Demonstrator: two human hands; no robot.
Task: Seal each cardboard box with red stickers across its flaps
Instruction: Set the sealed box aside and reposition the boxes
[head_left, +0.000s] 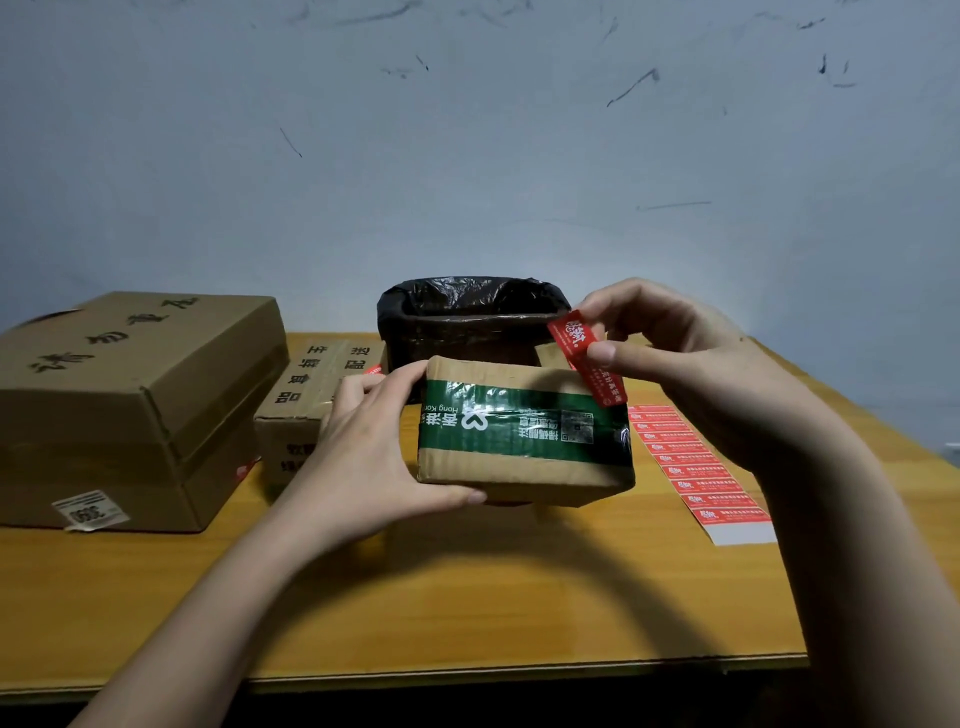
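A small cardboard box (524, 467) wrapped in green printed tape is tilted up off the table at the centre. My left hand (363, 447) grips its left end, thumb under the lower edge and fingers over the top. My right hand (670, 348) pinches a red sticker (584, 358) between thumb and fingers, just above the box's top right corner. The sticker's lower end hangs over the box's top edge; whether it touches is unclear. A sheet of red stickers (696, 467) lies on the table to the right of the box.
A large cardboard box (130, 405) stands at the left, with a medium box (311, 395) beside it. A bin lined with a black bag (467, 317) sits behind, against the wall. The wooden table (467, 597) runs to its front edge below my arms.
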